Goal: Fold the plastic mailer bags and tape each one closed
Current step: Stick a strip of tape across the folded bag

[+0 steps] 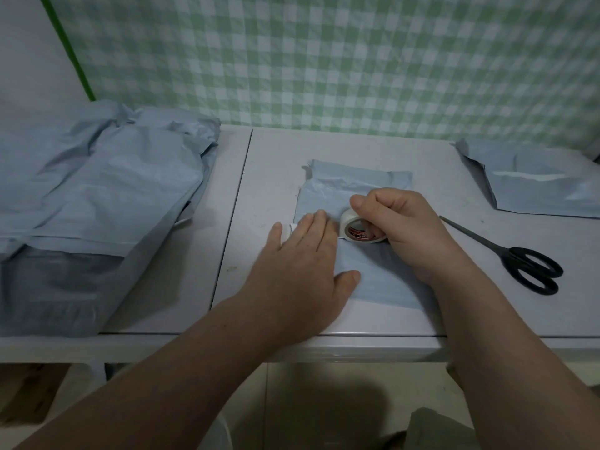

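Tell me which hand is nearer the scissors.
Right. The right hand grips the tape roll just left of the scissors; the left hand presses the mailer, farther left.

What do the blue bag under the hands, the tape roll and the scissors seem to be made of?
Bag: thin plastic film, matte blue; it wrinkles softly.
Tape roll: white, matte, perhaps paper or cloth.
Scissors: black handles, probably plastic with slight sheen; dark blades, probably metal.

Blue mailers [357, 186], green-checked backdrop [357, 60], black scissors [526, 264]
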`<state>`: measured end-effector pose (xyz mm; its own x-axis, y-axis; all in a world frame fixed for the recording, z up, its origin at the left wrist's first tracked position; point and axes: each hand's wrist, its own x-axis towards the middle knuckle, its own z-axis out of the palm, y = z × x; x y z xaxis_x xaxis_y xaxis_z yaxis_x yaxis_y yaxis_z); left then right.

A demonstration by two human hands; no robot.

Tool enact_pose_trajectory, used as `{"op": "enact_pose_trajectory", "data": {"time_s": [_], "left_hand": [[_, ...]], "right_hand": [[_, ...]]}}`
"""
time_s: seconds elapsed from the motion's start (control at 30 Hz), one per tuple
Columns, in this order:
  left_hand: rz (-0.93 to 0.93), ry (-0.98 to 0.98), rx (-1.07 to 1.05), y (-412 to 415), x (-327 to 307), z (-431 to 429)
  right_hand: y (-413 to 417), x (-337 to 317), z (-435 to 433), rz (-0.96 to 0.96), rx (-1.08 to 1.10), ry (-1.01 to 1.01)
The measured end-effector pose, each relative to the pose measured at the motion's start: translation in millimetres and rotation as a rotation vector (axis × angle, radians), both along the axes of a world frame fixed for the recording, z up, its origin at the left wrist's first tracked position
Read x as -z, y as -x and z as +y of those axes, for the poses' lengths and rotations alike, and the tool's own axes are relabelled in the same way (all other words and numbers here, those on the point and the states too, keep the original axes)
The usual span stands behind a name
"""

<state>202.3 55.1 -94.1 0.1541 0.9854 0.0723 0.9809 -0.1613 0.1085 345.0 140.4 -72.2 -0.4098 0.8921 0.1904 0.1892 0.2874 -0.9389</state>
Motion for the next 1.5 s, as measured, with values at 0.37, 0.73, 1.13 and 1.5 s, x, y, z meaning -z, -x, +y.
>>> {"op": "enact_pose_trajectory", "data": {"time_s": [0.37, 0.73, 1.13, 1.5], "left_hand": [[0.055, 0.063, -0.039, -2, -2, 0], [0.097, 0.115, -0.053, -4, -7, 0], [-0.103, -0.266, -0.122, -9, -2, -12], [0.047, -0.141, -0.127, -11, -10, -12]], "right_hand": [[4, 1, -4, -0.045, 0.042, -0.095], [3, 4, -6, -0.033, 0.064, -0.095], [3, 6, -7, -0.049, 0.069, -0.103], [4, 9, -5, -0.048, 0.063, -0.128]]}}
